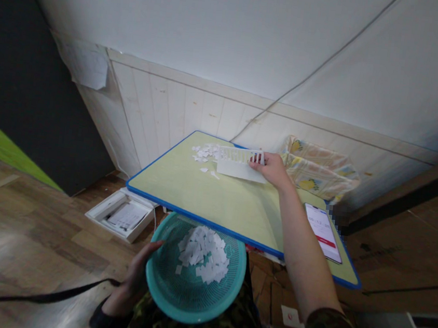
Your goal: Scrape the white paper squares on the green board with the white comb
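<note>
My left hand (135,275) is closed on the rim of a teal plastic basket (169,289) held just below the near edge of a low yellow table with a blue border (200,193). The basket holds a heap of small white paper pieces (204,254). My right hand (271,169) reaches across the table and grips a white comb-like strip with teeth (239,155) lying over a white sheet (237,170). More white paper scraps (204,153) are piled at the table's far edge, just left of the strip.
A smartphone (323,231) with a lit screen lies on the table's right side. A patterned cloth bundle (320,169) sits against the wall. An open white box (121,215) rests on the wooden floor at left. A black strap (33,297) crosses the floor.
</note>
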A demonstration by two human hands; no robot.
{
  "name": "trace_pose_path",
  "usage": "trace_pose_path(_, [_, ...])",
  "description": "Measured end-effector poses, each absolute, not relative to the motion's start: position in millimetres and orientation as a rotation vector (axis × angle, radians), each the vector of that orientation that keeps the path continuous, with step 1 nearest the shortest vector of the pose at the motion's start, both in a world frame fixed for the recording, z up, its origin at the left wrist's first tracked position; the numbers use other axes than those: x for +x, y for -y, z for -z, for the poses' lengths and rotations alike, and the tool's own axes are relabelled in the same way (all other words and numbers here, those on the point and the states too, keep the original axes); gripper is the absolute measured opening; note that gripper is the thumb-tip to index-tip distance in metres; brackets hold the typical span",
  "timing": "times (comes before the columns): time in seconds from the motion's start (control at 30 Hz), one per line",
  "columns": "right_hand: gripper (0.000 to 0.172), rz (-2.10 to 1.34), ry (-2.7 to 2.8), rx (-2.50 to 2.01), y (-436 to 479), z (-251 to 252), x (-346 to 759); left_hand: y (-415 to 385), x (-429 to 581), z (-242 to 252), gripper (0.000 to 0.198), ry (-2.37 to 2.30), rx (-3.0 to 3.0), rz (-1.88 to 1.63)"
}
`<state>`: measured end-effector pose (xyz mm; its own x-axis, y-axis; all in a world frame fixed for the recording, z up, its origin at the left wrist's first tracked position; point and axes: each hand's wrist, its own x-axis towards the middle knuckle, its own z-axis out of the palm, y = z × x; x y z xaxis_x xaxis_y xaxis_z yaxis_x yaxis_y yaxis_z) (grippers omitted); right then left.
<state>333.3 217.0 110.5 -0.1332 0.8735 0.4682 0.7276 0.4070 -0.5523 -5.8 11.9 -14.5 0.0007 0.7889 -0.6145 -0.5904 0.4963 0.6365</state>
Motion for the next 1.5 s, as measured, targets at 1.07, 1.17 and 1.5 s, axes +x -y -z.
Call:
trace_pose_path(1.07, [0.024, -0.240, 1.884, -1.367, -215.4, -107.6, 320.7, -11.8, -4.4, 10.7, 0.018, -1.127, 0.210, -1.058])
trace_pose_path(1.17, [0.024, -0.201, 1.861, -1.389, -216.0, -108.2, 321.2, -11.6, -4.8, 11.0, 0.019, -1.132, 0.190, -1.069])
trace_pose_path(1.5, [0.024, -0.223, 1.910, -1.406, -215.7, -108.1, 321.4, -11.9, -3.9, 11.0, 0.016, -1.139, 0.175, -1.108])
